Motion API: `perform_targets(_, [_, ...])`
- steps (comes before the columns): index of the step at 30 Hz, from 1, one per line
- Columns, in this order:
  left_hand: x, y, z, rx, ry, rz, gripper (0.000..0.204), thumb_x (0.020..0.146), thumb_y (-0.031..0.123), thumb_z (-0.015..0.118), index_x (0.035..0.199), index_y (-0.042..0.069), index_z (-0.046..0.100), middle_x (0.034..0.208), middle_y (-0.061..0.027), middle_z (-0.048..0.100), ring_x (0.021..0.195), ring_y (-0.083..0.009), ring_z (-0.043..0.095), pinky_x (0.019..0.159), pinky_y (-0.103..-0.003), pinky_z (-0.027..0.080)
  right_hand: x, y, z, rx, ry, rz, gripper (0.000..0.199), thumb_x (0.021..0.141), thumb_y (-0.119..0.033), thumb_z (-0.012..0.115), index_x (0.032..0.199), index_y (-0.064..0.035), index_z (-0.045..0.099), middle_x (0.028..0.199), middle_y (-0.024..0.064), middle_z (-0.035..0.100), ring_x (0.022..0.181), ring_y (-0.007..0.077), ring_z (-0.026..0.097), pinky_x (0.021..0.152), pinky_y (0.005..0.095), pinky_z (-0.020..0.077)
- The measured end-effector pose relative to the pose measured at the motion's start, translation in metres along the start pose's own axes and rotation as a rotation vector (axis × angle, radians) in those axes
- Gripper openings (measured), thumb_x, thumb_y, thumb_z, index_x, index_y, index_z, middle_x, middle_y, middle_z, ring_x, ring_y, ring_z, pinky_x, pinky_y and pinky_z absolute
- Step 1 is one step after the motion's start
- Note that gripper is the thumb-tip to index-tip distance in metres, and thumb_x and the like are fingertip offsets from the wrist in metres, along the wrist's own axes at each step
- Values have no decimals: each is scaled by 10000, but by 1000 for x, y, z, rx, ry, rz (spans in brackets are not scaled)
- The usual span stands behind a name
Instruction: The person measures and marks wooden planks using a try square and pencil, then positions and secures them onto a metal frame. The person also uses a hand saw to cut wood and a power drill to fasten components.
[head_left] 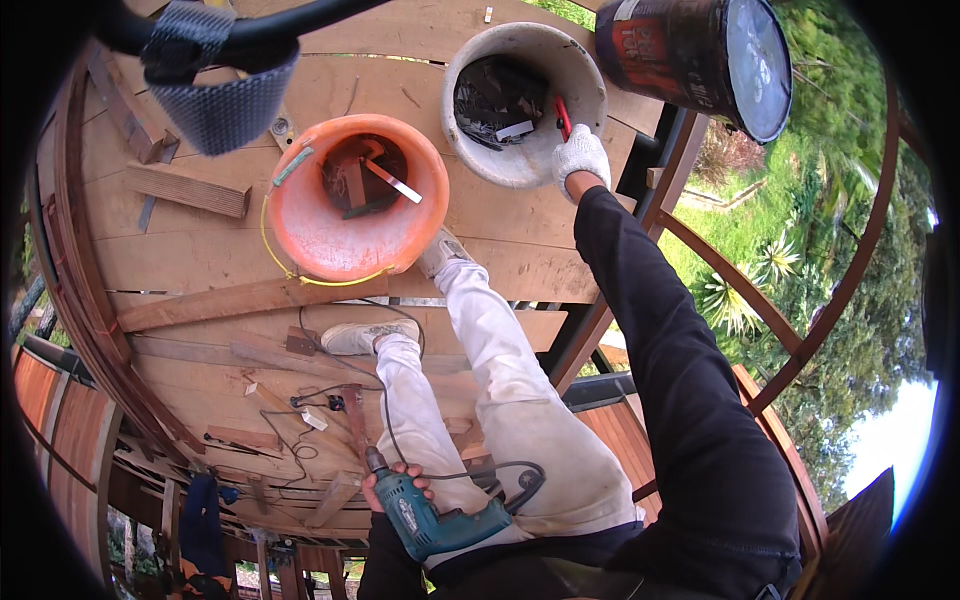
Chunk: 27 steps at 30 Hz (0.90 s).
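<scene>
My left hand (371, 492), bare, is wrapped round the front body of a teal corded power drill (425, 522) close to my lap. The drill's chuck points up and away, toward the boards. My right hand (582, 155), in a whitish work glove, reaches far out to the right rim of a pale bucket (465, 160). It is closed on a small red tool (562, 118) whose exact kind I cannot make out. Inside the pale bucket lie dark scraps and a pale strip. To its left stands an orange bucket (300, 235) with a yellow handle, holding wood pieces and a striped stick.
A dark paint drum (665, 50) stands at the top right, by the platform edge. Timber offcuts (190, 190) and a long board (230, 305) lie on the plank floor (520, 235). The black drill cord (388, 400) runs beside my legs. A black bar with mesh wrap (220, 100) hangs at upper left.
</scene>
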<state>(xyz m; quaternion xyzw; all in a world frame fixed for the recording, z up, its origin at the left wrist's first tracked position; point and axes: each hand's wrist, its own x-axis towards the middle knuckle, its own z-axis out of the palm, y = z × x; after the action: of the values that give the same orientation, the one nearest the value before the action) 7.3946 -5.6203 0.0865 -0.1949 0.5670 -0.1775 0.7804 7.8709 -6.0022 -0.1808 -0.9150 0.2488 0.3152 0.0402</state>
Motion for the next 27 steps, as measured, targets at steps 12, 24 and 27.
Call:
perform_targets(12, [-1,9,3,14,17,-8,539,811,514,712,1148,102,630,1160,-109,534,1058,-291,560,959,-514,472,-8,-25,11,6,-75,-585,288,947,-185,588,1186,-130,739,1100,189,714,1102,373,676,975,439,527])
perform_targets(24, [0,12,9,10,56,-15,523,815,508,712,1145,109,639,1154,-99,524,1051,-277,540,959,-503,463,20,-36,-7,-496,-137,-608,281,971,-166,543,1119,-90,770,1107,151,761,1039,337,738,877,458,590])
perform_targets(27, [0,11,9,21,61,-2,528,814,514,713,1143,107,641,1154,-99,523,1046,-276,540,955,-501,464,30,-28,-22,-452,-62,-475,278,974,-176,552,1125,-96,771,1125,150,758,1056,334,735,890,455,588])
